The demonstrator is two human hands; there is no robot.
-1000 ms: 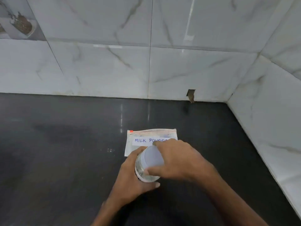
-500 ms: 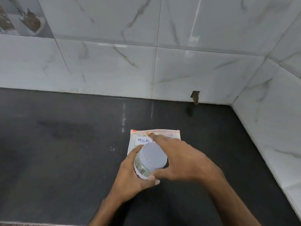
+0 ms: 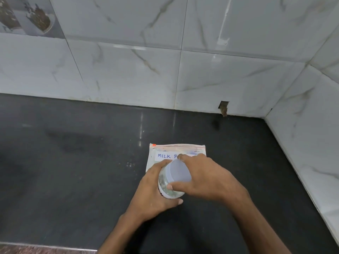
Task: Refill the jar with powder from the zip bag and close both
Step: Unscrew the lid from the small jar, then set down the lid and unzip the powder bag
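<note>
A clear jar [image 3: 166, 187] stands on the black counter, and my left hand [image 3: 154, 195] grips its body from the left. A pale white lid [image 3: 178, 171] sits on top of the jar. My right hand [image 3: 207, 178] grips the lid from the right, thumb at its near edge and forefinger at its far edge. Right behind the jar a zip bag [image 3: 165, 152] lies flat with a white label that reads "MILK P…"; my right hand hides the remainder. The bag's zip strip runs along its far edge.
The dark counter [image 3: 73, 162] ends at marble-tiled walls at the back and at the right, which meet in a corner [image 3: 266, 118]. A small notch [image 3: 223, 107] shows at the base of the back wall. The counter's front edge [image 3: 45, 247] lies at the bottom left.
My right hand has turned on the lid: the forefinger has swung round toward the far left edge. The left hand and the jar have stayed in place. The camera has tilted a little.
</note>
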